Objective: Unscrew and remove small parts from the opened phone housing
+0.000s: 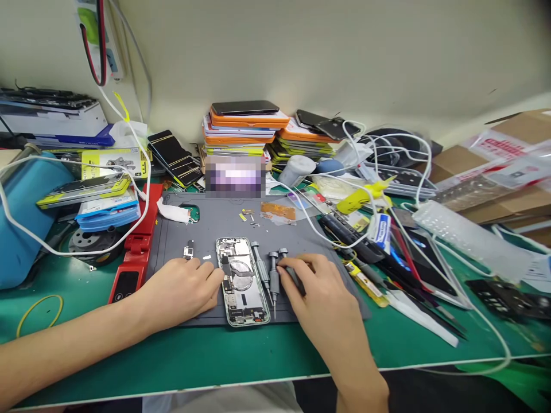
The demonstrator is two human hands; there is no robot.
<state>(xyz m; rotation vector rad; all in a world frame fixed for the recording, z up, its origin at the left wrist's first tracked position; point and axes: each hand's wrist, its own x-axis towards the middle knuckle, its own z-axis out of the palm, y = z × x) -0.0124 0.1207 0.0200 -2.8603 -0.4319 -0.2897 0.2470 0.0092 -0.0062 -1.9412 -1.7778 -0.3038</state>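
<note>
An opened smartphone (243,281) with its inner parts bare lies on a grey work mat (202,218). My left hand (185,289) is closed at the phone's left edge, its curled fingertips against the frame. Two grey precision screwdrivers, one nearer the phone (260,265) and one further right (274,276), lie to the phone's right. The fingers of my right hand (325,295) close around a third screwdriver (283,252), most of which they hide. A small phone part (188,250) rests beyond my left hand.
Tiny loose parts (247,217) and an orange strip (278,212) lie on the mat. A red hinged device (133,261) stands left. Tweezers (430,310), cables and tools crowd the right. Stacked orange boxes (245,120) stand behind. The green table's front edge (241,387) is near me.
</note>
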